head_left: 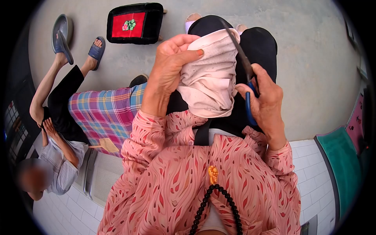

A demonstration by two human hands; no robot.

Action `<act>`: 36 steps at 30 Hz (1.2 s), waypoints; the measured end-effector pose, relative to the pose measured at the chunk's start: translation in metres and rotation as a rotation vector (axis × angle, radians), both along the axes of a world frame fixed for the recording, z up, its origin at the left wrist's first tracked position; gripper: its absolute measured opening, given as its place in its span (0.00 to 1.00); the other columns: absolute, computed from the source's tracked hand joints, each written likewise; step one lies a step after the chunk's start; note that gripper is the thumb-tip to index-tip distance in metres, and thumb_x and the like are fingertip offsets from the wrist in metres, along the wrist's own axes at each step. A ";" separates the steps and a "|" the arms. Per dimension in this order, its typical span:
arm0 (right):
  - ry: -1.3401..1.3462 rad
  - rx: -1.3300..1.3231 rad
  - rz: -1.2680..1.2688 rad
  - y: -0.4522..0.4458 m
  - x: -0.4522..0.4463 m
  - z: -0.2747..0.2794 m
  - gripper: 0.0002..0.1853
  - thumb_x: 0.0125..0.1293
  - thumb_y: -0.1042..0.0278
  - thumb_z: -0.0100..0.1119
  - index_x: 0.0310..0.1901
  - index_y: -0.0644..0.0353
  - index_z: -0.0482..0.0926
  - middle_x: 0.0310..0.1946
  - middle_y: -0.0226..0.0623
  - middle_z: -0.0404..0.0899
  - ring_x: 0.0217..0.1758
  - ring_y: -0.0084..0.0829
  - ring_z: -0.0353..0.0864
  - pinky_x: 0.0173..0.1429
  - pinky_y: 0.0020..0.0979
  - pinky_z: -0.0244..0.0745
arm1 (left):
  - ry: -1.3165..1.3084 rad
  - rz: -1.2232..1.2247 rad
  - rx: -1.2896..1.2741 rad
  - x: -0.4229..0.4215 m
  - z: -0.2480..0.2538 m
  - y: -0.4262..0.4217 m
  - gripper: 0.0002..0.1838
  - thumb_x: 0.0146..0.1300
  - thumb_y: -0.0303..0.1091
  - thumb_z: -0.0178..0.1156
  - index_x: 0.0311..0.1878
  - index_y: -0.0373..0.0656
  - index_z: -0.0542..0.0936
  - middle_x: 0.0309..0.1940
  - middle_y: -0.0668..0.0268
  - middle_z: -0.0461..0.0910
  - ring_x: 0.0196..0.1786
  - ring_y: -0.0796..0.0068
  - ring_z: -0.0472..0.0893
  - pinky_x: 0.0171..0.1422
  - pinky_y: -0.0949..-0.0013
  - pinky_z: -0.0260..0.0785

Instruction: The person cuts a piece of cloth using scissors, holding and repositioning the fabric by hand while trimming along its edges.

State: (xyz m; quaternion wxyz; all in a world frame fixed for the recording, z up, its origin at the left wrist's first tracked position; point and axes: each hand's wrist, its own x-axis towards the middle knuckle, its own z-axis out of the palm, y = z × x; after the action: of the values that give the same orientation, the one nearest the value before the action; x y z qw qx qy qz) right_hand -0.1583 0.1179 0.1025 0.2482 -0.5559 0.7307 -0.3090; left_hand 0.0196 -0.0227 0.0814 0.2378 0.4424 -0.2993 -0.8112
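left hand (pixel 168 64) has some fingertips lost behind the cloth (pixel 211 74), beads (pixel 216 187) cut off at bottom, other person's head (pixel 34 175) all blurry

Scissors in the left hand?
No, the right hand holds the blue-handled scissors, while the left hand pinches the pale cloth.

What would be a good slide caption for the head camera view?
Left hand holding a pale cloth, right hand holding blue-handled scissors beside it.
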 end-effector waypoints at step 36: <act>0.280 0.090 0.193 -0.003 0.010 0.006 0.28 0.50 0.52 0.68 0.49 0.59 0.73 0.25 0.34 0.68 0.24 0.33 0.74 0.25 0.32 0.68 | 0.044 -0.026 -0.017 0.013 0.003 -0.001 0.18 0.54 0.13 0.57 0.50 0.29 0.75 0.43 0.57 0.82 0.43 0.76 0.82 0.50 0.76 0.74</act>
State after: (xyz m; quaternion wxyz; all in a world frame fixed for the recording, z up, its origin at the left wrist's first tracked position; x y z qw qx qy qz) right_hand -0.1486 0.1146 0.1080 0.1970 -0.6496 0.7143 -0.1702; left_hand 0.0325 -0.0239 0.0840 0.2375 0.4184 -0.3068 -0.8212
